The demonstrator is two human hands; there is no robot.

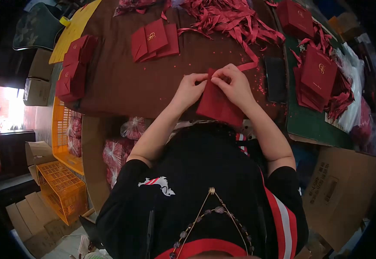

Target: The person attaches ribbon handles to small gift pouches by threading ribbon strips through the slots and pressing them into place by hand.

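A flat red paper gift bag [219,105] is tilted at the table's near edge, between my two hands. My left hand [189,90] pinches its upper left edge with thumb and fingertips. At its top, my right hand [235,86] is closed in a pinch, the fingertips close to those of my left. A red ribbon [251,64] runs from behind my right hand up toward a heap of loose red ribbons [235,19]. Whether the ribbon passes through the bag is hidden by my fingers.
Red bags with gold print [153,39] lie ahead on the brown-covered table [123,86]. Bag stacks [72,71] stand at the left edge. A black phone [275,80] lies right, beside a green surface [298,118] with more bags [317,75]. Orange crates [62,190] and a carton [341,194] stand below.
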